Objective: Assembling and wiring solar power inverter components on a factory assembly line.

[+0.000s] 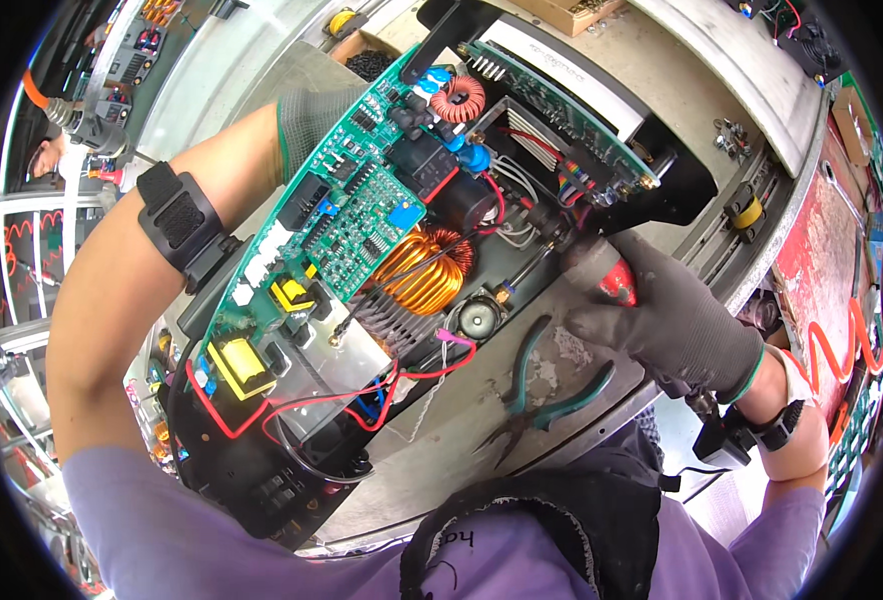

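An opened electrical device with a black casing (252, 485) lies tilted across the bench in front of me. Its green circuit board (307, 220) carries yellow transformers, and beside the board sit a large copper coil (424, 272) and a round silver part (479, 318). My left hand (317, 125), in a grey glove, reaches behind the board's upper left edge; its fingers are hidden there. Closed round a red and grey screwdriver (617, 283), my gloved right hand (667, 315) is at the device's right side. Where the screwdriver's tip touches is unclear among the wires.
Teal-handled pliers (554, 385) lie on the bench (442, 440) just below the right hand. Loose red wires (342, 402) hang over the device's near end. A metal rail (757, 215) with a yellow roll runs at the right, near a coiled orange hose (837, 345).
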Action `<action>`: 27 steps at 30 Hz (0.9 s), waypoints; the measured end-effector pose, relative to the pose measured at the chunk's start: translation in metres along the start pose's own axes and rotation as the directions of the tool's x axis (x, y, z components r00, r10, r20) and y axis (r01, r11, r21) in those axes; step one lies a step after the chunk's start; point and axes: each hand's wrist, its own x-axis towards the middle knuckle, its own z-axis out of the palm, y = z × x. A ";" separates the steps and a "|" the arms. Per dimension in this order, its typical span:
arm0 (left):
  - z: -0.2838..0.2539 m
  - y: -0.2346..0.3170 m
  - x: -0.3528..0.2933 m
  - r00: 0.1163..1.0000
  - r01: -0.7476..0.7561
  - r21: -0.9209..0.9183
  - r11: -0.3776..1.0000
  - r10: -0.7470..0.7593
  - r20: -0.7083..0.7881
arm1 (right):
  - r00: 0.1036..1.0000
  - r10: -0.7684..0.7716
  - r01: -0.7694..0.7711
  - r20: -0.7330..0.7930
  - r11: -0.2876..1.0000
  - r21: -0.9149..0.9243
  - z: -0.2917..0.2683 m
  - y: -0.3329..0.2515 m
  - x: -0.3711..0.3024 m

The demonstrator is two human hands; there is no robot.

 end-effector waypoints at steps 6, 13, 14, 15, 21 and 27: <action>-0.001 -0.001 0.000 1.000 -0.006 -0.001 1.000 0.006 -0.007 | 0.992 0.112 -0.116 0.050 0.989 0.094 0.000 -0.002 0.000; 0.002 -0.003 0.002 1.000 -0.023 -0.025 0.999 0.022 -0.012 | 0.994 0.110 -0.111 0.016 0.992 0.061 -0.001 -0.004 0.001; 0.002 -0.004 0.002 1.000 -0.025 -0.030 0.999 0.024 -0.012 | 0.995 0.101 -0.102 0.019 0.993 0.066 -0.001 -0.004 0.001; 0.003 -0.005 0.003 1.000 -0.029 -0.041 0.999 0.028 -0.011 | 0.993 0.118 -0.119 0.018 0.991 0.053 -0.001 -0.004 0.001; 0.007 -0.009 0.004 0.997 -0.078 -0.124 0.989 0.075 -0.033 | 0.995 0.104 -0.104 -0.012 0.994 -0.017 -0.001 0.000 0.003; -0.028 0.052 -0.053 0.991 0.084 0.304 0.949 -0.048 -0.125 | 0.997 -0.035 0.032 -0.068 0.999 -0.042 0.002 0.003 -0.002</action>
